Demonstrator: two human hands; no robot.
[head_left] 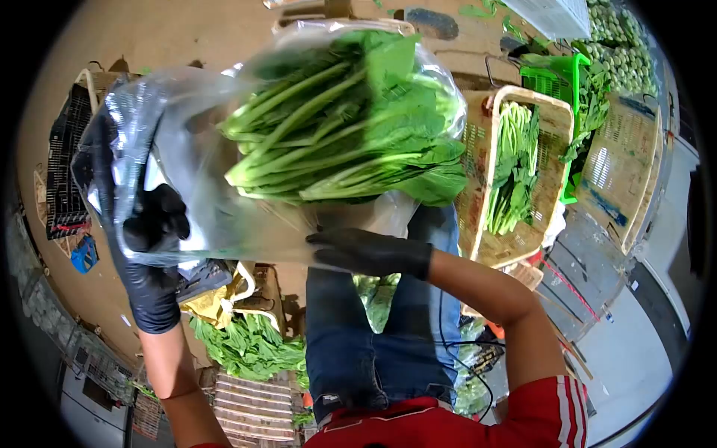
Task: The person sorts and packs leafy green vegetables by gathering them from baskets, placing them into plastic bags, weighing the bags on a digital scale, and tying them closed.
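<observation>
A bunch of leafy greens (351,134) lies in front of me, stems to the left and leaves to the right. A clear plastic bag (216,224) spreads over its stem ends and across to the left. Through the film my gloved left hand (153,239) shows with its fingers curled on the bag. My gloved right hand (370,252) is below the greens, its fingertips pinching the bag's lower edge near my lap. Some blur covers the bag and the greens, and a second sheet of clear plastic lies under them.
To the right, a yellowish plastic basket (502,104) holds more greens, beside a green crate (579,82). A black crate (67,160) stands at the left. Loose leafy greens (246,345) lie at lower left. A black cable (448,345) hangs by my right leg.
</observation>
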